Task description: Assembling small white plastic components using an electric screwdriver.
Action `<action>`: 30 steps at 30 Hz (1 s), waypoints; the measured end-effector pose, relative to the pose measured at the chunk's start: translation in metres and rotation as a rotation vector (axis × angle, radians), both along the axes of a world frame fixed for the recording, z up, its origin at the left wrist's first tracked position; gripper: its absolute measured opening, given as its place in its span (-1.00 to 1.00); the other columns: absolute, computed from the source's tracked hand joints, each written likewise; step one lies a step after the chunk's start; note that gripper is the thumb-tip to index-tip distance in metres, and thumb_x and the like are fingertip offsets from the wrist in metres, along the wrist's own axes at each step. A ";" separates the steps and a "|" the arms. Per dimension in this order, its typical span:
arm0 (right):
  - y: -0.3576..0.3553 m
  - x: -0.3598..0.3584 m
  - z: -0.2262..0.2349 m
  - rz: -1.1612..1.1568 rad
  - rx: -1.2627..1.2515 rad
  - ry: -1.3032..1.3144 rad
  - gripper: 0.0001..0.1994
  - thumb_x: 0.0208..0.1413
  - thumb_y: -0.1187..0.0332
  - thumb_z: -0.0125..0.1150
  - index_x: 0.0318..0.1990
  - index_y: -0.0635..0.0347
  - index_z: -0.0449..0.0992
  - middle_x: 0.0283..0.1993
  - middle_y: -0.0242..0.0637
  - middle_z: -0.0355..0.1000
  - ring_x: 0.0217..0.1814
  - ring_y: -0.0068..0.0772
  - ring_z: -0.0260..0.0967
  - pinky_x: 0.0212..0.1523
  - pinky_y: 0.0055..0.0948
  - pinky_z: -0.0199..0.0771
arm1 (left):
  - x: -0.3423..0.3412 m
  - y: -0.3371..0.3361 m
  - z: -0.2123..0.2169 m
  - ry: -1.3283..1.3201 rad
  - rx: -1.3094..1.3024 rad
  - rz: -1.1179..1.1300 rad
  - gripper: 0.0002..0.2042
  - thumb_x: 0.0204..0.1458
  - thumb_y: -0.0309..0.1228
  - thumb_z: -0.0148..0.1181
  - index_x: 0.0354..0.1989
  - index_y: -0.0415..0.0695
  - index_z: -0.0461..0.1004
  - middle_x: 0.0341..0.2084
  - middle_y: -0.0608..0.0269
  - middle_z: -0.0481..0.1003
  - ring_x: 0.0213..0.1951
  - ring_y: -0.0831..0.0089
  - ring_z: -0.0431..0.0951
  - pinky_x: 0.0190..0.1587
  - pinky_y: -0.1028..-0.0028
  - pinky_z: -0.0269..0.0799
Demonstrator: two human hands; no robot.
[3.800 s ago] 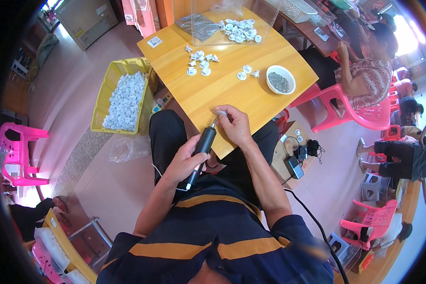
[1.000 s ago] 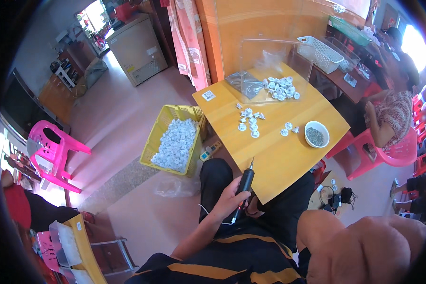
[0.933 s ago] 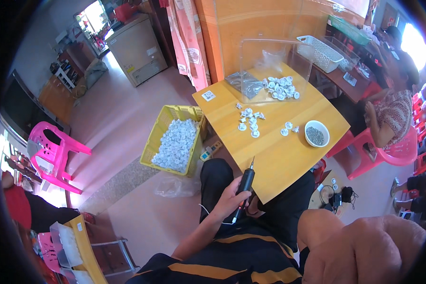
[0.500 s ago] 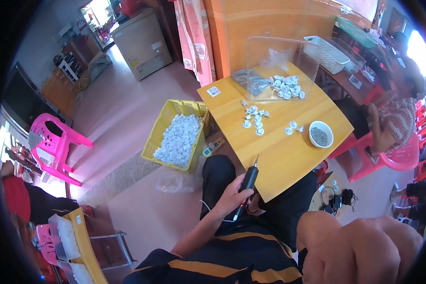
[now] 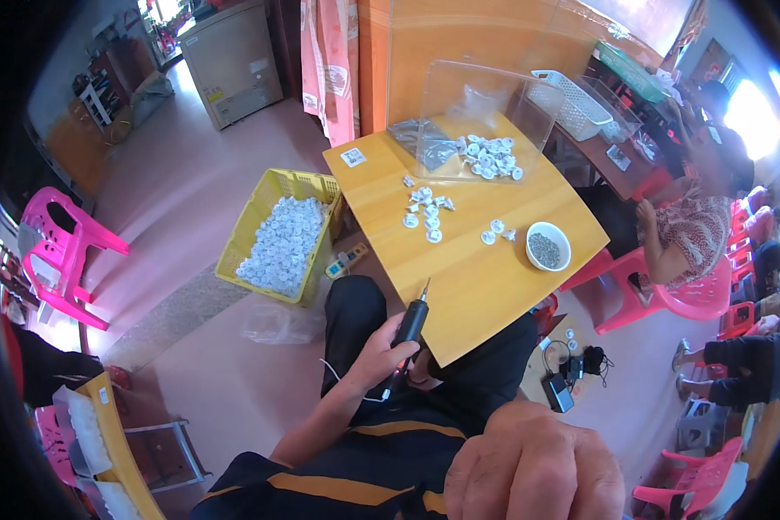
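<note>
My left hand [image 5: 374, 357] is wrapped around a black electric screwdriver [image 5: 412, 322], its bit pointing up at the near edge of the yellow wooden table [image 5: 472, 303]. A white cable runs from its lower end. Close to the camera at the lower right, my right hand [image 5: 537, 468] has its fingers curled and knuckles up; whatever it may hold is hidden. Small white round plastic parts [image 5: 432, 235] lie loose on the table, and more of them [image 5: 491, 158] are heaped by a clear plastic bin [image 5: 425, 117]. A white bowl [image 5: 567, 253] holds small grey metal pieces, probably screws.
Left of the table, a yellow crate [image 5: 244, 212] is full of white parts. A pink chair [image 5: 52, 260] stands farther left. At the right, a seated person [image 5: 689, 230] is beside a dark table with a white basket [image 5: 581, 108]. Cables and a black box [image 5: 559, 393] lie lower right.
The whole view has shifted, so the table and crate sit farther left in the picture. My right hand appears lower and farther left. My left hand keeps its grip on the screwdriver.
</note>
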State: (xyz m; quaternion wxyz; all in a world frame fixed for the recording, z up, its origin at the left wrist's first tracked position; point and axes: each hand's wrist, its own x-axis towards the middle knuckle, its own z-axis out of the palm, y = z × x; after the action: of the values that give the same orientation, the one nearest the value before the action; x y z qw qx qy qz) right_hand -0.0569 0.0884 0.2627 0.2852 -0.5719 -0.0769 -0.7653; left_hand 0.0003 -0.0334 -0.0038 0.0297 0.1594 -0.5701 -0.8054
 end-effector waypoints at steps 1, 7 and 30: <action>-0.001 -0.003 -0.001 -0.017 -0.046 0.023 -0.82 0.32 0.35 0.24 -0.25 0.24 0.69 -0.21 -0.20 0.47 -0.37 -0.44 0.41 -0.39 -0.55 0.40 | -0.001 0.000 0.002 -0.024 0.016 -0.011 -0.38 0.16 -0.46 0.22 0.41 -0.23 0.18 -0.31 0.27 0.47 -0.47 0.56 0.53 -0.38 0.53 0.49; 0.042 -0.027 -0.030 -0.395 0.421 -0.012 -0.82 0.13 0.42 0.33 -0.45 0.19 0.45 -0.44 -0.29 0.39 -0.50 -0.34 0.39 -0.47 -0.41 0.39 | -0.003 -0.001 -0.002 0.019 0.011 -0.018 -0.37 0.15 -0.50 0.21 0.41 -0.24 0.17 -0.35 0.25 0.49 -0.49 0.55 0.54 -0.40 0.53 0.52; 0.080 -0.330 -0.243 -1.732 2.216 1.366 -0.74 0.08 0.28 0.24 -0.14 0.16 0.70 -0.06 -0.06 0.64 0.02 -0.06 0.62 -0.01 -0.13 0.63 | -0.004 0.004 0.001 -0.069 -0.025 -0.004 -0.40 0.14 -0.49 0.17 0.40 -0.14 0.19 -0.25 0.14 0.54 -0.47 0.49 0.59 -0.44 0.50 0.56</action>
State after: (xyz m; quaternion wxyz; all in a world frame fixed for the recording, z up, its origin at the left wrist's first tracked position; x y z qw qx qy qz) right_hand -0.3873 0.1687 0.0193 0.0170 -0.1790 0.9832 0.0319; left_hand -0.0033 -0.0297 -0.0025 0.0104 0.1854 -0.5812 -0.7923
